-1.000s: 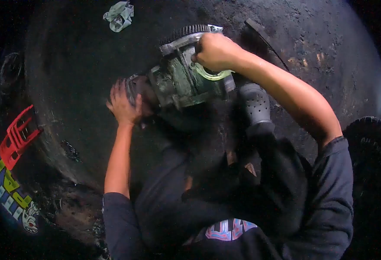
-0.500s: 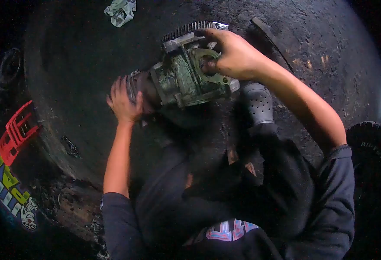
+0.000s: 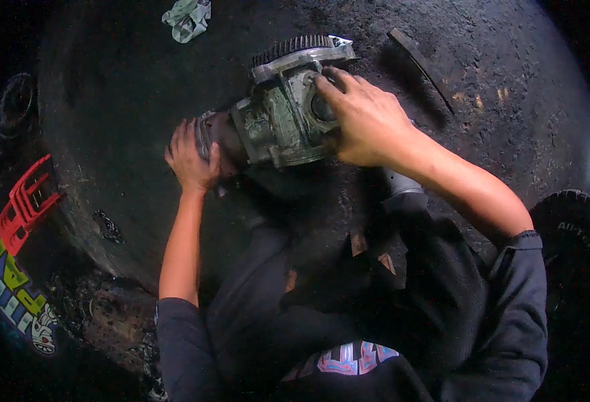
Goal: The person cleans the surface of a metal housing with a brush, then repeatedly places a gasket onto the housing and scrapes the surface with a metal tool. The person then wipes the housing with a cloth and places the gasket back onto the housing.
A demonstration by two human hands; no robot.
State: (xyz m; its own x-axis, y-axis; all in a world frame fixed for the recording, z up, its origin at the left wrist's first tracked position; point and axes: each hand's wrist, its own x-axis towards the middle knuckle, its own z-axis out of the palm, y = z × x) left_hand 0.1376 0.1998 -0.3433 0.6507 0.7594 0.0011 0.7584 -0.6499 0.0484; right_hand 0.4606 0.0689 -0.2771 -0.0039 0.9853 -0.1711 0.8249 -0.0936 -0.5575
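A greasy metal housing lies in front of me, with a large toothed gear at its far end. A dark cylindrical section reaches out to its left. My left hand is wrapped round that section, fingers over the top and thumb on the near side. On the right, my right hand grips the flange, its fingertips bent over the face beside a round dark opening. The lower fingers of that hand are hidden behind it.
A crumpled pale cloth or paper lies at the back left. At the back right is a long dark strip. Red plastic chair parts and a lettered sign are at far left; a tyre stands at right.
My right hand has moved from the upper edge of the housing down along its right side, uncovering the gear end and covering the shoe. My left hand stays in place.
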